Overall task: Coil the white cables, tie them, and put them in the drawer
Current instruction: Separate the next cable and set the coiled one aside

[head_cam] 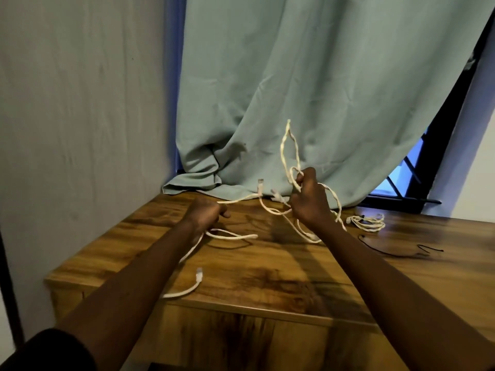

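**Head view (the only one).** The person stands at a wooden tabletop [267, 277] set against a wall. A teal curtain [321, 89] is bunched on its back edge, and a window grille [396, 183] shows at the right.

**Right hand** [310, 202]: clenched round a loose white cable [288, 126], held up above the wood. One loop stands up out of the fist; others hang below it and reach the tabletop. The loops are uneven, not a neat coil.

**Left hand** [207, 212]: clenched on a white strand, low, near the wood.
- One length runs from the fist across toward the right hand.
- Another trails back under the forearm to a front plug [199, 274] lying near the front edge.
- Raised plug ends [260, 183] hang in the air between the hands.
- I cannot tell whether this is one cable or two in a tangle.

**Coiled bundle** [367, 223]: white cable, wound, lying on the tabletop to the right of the right hand and apart from it. It is too small to tell whether it is tied.

**Black ties** [385, 252]: thin and loose on the wood, just in front of the bundle.

**Progress, my judgement:**
- One cable appears coiled.
- The cable in hand is only partway gathered.
- It has no tie on it yet.
- No open drawer is in view, so nothing can be called stored.
- This looks like the early part of the task.
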